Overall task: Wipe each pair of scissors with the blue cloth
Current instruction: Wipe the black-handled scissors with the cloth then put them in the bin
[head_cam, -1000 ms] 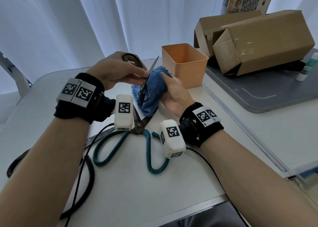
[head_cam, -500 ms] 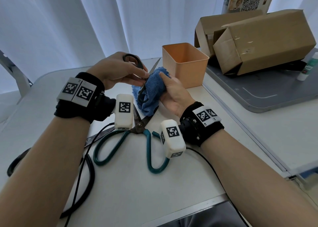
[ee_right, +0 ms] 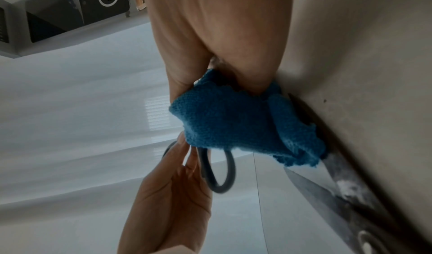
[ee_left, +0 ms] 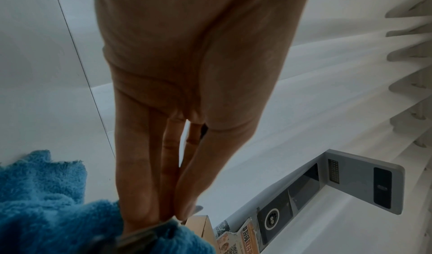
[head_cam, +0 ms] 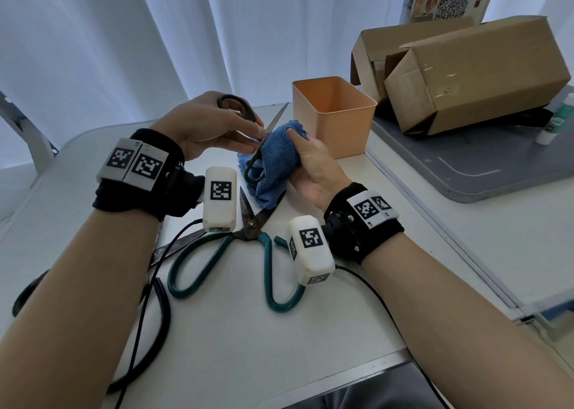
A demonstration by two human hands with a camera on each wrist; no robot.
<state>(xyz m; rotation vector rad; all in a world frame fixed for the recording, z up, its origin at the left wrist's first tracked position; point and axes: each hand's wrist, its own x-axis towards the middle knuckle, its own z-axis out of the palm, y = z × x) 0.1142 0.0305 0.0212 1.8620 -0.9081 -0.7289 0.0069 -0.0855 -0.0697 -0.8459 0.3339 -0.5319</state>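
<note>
My left hand [head_cam: 253, 134] pinches a small pair of black-handled scissors [head_cam: 252, 168] near the pivot. One handle loop sticks up over its knuckles, and the bare blade tip points to the far right. My right hand [head_cam: 299, 148] grips the blue cloth [head_cam: 275, 163], which is folded around the scissors' middle. In the right wrist view, the blue cloth [ee_right: 233, 125] bunches under the fingers above a black loop [ee_right: 222, 175]. A large green-handled pair [head_cam: 248, 225] lies open on the table just below both hands. A third pair with black handles [head_cam: 161, 303] lies partly under my left forearm.
An orange bin [head_cam: 335, 120] stands just right of the cloth. Behind it, cardboard boxes [head_cam: 472, 76] sit on a grey tray [head_cam: 466, 172] with a white bottle [head_cam: 556, 123] at the far right. Black cables run across the white table [head_cam: 310, 331] under my arms.
My right hand and the cloth have shifted slightly along the small scissors. My left hand and the pairs on the table have stayed put.
</note>
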